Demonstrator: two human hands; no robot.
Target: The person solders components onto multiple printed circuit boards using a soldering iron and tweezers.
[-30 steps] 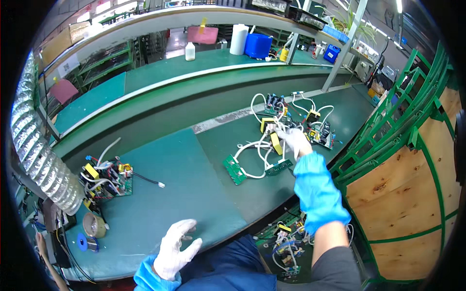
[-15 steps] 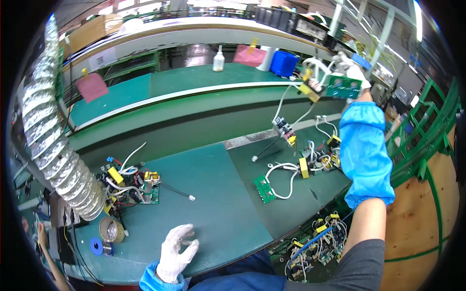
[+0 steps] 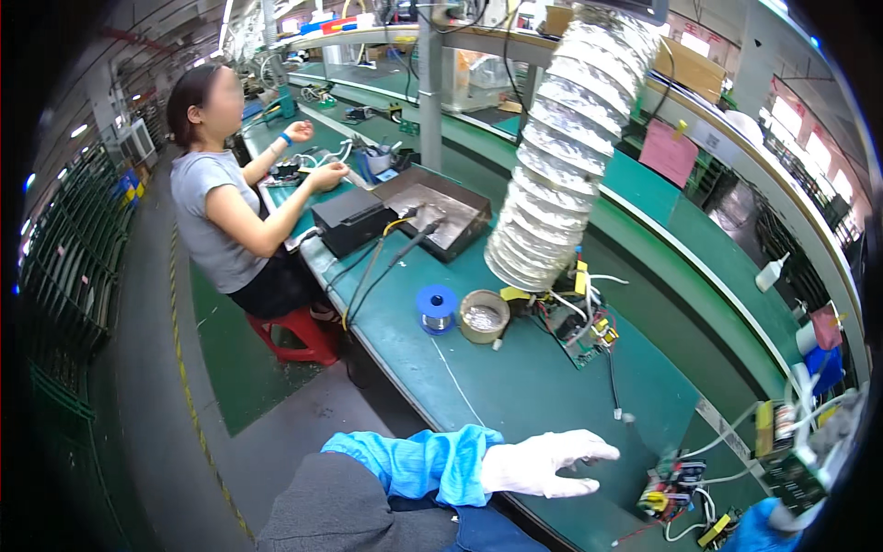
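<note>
The gloved left hand point(image 3: 543, 463) rests open, fingers spread, on the green bench point(image 3: 515, 386). Far to its right, the right hand point(image 3: 809, 488) grips a wired circuit board point(image 3: 791, 469) at the frame's edge.

Bright, even overhead light fills the hall, with ceiling strip lamps point(image 3: 225, 14) glowing at the top. The silver duct point(image 3: 561, 156) shows glare. Straight edges bend strongly toward the dark round rim. The right edge is smeared by motion blur.
</note>
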